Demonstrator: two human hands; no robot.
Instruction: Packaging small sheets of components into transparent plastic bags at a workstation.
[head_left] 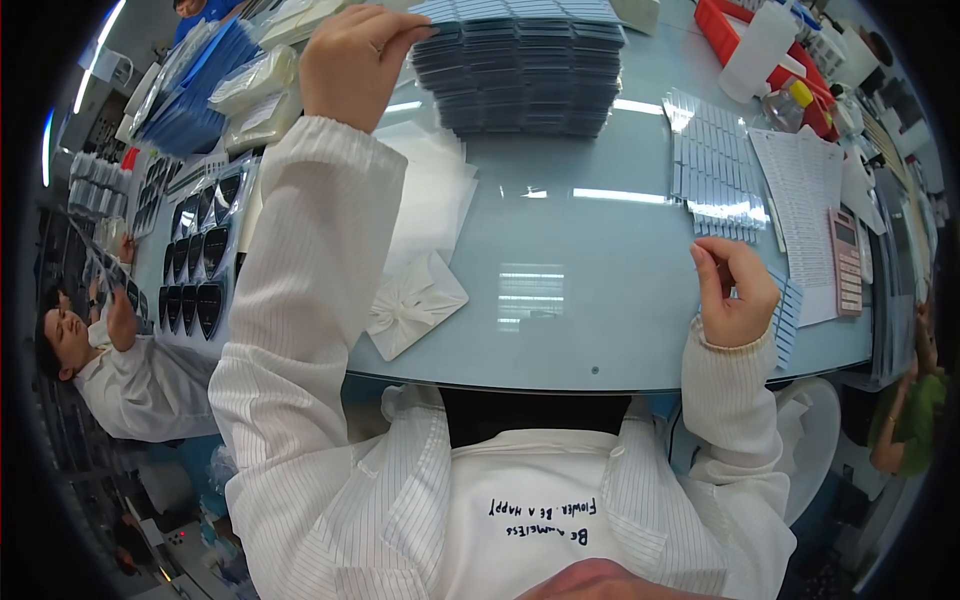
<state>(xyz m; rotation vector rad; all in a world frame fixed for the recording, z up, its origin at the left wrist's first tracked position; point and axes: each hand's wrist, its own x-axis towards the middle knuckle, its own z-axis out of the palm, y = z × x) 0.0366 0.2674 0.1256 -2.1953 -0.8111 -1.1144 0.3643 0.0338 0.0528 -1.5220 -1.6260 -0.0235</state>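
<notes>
I have the left hand (352,62) stretched to the far side of the bench (560,240), its thumb and forefinger closed in a pinch at the top left corner of the stack of blue-grey sheets (520,85); I can't tell how many sheets sit between the fingertips. My right hand (738,295) is well apart from it, low on the right, with fingers curled in and thumb against forefinger. I see nothing in its grip.

The stack stands straight ahead of me at the far middle, its long axis running left to right. It lies to the right of my left hand, touching its fingertips, and ahead and to the left of my right hand, so the left is clearly the nearer.

Just beside my right wrist lies a blue-striped sheet (787,325), partly hidden by the hand; ahead of it are more striped sheets (708,150). Right of those I get a printed paper (800,200) and a pink calculator (846,265). Beside my left forearm are translucent white sheets (432,195) and a white bow-topped piece (420,302). Farther left, black pieces (208,250) sit in rows.
</notes>
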